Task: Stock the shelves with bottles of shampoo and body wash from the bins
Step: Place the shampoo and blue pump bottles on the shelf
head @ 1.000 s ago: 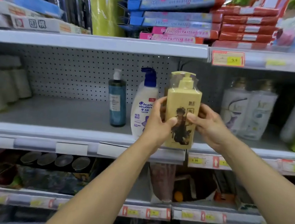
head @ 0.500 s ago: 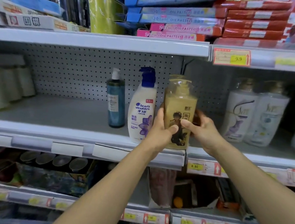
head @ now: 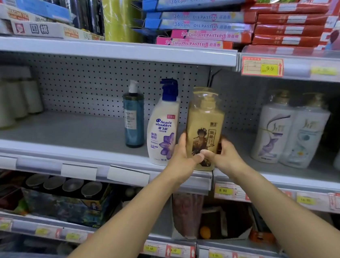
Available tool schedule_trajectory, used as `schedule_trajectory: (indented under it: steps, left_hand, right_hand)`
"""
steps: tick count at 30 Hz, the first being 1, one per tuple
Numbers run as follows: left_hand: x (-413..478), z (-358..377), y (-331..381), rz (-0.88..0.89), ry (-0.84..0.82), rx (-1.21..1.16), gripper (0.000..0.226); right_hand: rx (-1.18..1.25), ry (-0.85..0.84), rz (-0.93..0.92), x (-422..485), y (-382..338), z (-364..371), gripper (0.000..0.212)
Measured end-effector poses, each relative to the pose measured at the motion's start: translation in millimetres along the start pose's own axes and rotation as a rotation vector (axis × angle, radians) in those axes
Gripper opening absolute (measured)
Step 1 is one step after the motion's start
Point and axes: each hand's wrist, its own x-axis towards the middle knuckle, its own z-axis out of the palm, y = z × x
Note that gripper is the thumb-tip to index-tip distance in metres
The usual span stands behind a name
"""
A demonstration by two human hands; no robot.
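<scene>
A yellow pump bottle with a clear cap and a figure on its label stands upright at the front of the grey middle shelf. My left hand grips its lower left side and my right hand grips its lower right side, both thumbs on the front label. Just left of it stands a white Head & Shoulders bottle with a blue pump, close beside the yellow one. A teal pump bottle stands further left and a little deeper.
Two white bottles stand on the right shelf section. White cylinders sit at the shelf's far left. Oil pastel boxes fill the shelf above. Price tag rails run along the shelf edges, and assorted goods lie on the lower shelf.
Both hands have carried the yellow bottle forward and down from in front of the shelf edge onto the shelf next to the white bottle, and have slid lower on it.
</scene>
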Motion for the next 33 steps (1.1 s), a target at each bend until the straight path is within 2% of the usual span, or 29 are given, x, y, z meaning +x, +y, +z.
schedule_trajectory:
  steps: [8, 12, 15, 21, 24, 28, 33]
  left_hand:
    - [-6, -2, 1, -0.031, 0.021, -0.027, 0.081]
    - [-20, -10, 5, -0.056, 0.016, -0.082, 0.06]
    - [-30, -17, 8, -0.077, 0.073, -0.139, 0.055]
    - [-51, -26, 7, -0.15, 0.205, -0.483, 0.042]
    - [-63, -37, 3, -0.168, 0.233, -0.594, 0.031]
    - [-78, -55, -12, -0.201, 0.271, -0.628, 0.02]
    - [-96, -89, -40, -0.268, 0.331, -0.628, 0.02]
  right_hand:
    - [-0.021, 0.056, 0.04, 1, -4, 8, 0.048]
    - [-0.034, 0.147, 0.08, -6, 3, 12, 0.064]
    - [-0.086, 0.242, 0.076, -13, 6, 17, 0.076]
    - [-0.11, 0.367, -0.052, -35, 3, 36, 0.067]
    - [-0.086, 0.442, -0.16, -51, -2, 47, 0.055]
    - [-0.042, 0.332, -0.342, -71, -9, 70, 0.034]
    - [-0.058, 0.138, -0.41, -83, -13, 119, 0.024]
